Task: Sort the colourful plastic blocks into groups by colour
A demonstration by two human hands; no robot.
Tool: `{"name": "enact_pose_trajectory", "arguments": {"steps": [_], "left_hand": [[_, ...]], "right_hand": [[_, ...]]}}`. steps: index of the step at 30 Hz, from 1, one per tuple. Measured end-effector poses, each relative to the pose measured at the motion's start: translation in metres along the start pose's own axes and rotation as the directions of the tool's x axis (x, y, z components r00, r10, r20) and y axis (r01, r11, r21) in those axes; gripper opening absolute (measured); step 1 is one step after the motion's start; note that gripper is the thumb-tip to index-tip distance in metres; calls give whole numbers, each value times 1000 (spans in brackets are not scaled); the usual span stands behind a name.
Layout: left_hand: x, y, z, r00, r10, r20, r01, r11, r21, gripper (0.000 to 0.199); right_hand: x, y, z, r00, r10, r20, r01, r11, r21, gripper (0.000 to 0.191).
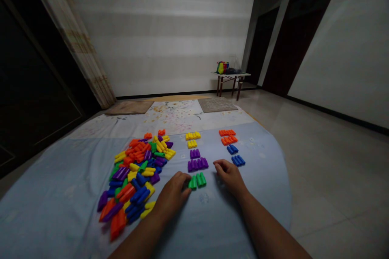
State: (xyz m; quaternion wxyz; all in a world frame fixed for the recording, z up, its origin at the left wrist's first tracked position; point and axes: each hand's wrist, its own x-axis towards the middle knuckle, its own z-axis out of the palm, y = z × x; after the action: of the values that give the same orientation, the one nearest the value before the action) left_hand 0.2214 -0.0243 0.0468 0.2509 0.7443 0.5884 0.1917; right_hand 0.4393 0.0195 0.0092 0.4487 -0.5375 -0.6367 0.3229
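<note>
My left hand [175, 193] rests at the near end of the middle column, its thumb and fingertips closed on the left edge of a green ridged plastic piece [192, 183]. A second green piece [201, 180] lies just right of it. Beyond these are purple pieces [197, 164] and yellow pieces [193, 136] in short rows. My right hand [230, 176] hovers or rests right of the greens, fingers curled together with nothing visible in them. Past it lie blue pieces [238, 160] and orange pieces [227, 132] in another column.
A large mixed pile of coloured pieces [136, 178] spreads left of my left hand. The light blue cloth [261, 194] covers a round-edged table. Two flat mats [217, 105] lie at its far side. A small table [231, 74] with a colourful bag stands by the wall.
</note>
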Motion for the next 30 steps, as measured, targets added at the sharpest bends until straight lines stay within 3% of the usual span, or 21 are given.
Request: {"name": "enact_pose_trajectory", "arguments": {"steps": [17, 21, 25, 30], "left_hand": [[1, 1, 11, 996, 27, -83, -29, 999, -30, 29], [-7, -5, -7, 994, -3, -105, -1, 999, -40, 30], [-8, -27, -43, 971, -40, -236, 63, 994, 91, 28], [-1, -63, -82, 894, -142, -424, 313, 876, 367, 31]], "right_hand": [[-1, 5, 0, 1000, 26, 16, -27, 1000, 4, 35], [0, 9, 0, 998, 47, 35, -47, 999, 3, 36], [1, 11, 0, 998, 49, 38, -49, 999, -1, 36], [0, 10, 1, 999, 41, 33, -42, 999, 10, 36]]}}
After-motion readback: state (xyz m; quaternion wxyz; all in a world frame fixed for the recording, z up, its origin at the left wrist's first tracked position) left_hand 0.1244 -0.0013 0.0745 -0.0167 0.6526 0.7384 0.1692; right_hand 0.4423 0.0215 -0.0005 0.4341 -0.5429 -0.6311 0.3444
